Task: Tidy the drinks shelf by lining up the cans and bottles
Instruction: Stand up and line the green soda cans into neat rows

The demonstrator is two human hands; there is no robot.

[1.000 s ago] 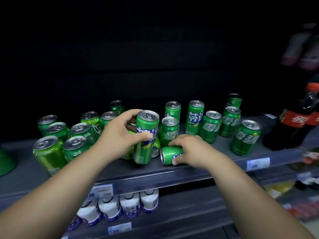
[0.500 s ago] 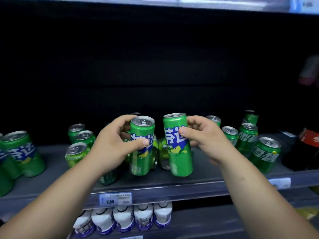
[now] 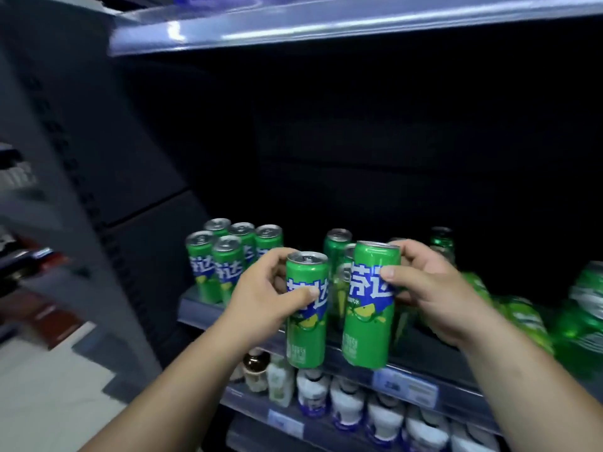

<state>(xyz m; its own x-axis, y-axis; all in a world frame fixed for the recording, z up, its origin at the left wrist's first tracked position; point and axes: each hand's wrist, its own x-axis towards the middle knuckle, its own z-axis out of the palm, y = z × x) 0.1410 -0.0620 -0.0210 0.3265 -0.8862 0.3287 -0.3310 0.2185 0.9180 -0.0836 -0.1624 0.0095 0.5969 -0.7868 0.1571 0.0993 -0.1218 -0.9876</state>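
Observation:
My left hand (image 3: 261,295) grips a tall green can (image 3: 306,324) with a blue label, held upright in front of the grey drinks shelf (image 3: 195,308). Right beside it, my right hand (image 3: 430,288) holds a second tall green can (image 3: 368,318), slightly higher and tilted a little. A tight group of several matching cans (image 3: 228,259) stands at the shelf's left end. More green cans (image 3: 337,246) stand behind the held pair, partly hidden. Blurred green cans (image 3: 584,308) crowd the right side.
The shelf unit's dark side panel (image 3: 107,177) rises at the left. Another shelf edge (image 3: 326,24) runs overhead. Below, a lower shelf carries several white bottles (image 3: 346,399) and a brown-capped bottle (image 3: 256,370). Price tags (image 3: 404,386) sit on the front rail.
My right hand picked up the can that lay on its side and stood it upright. Both hands with their cans now sit further left along the shelf, as the view swung left.

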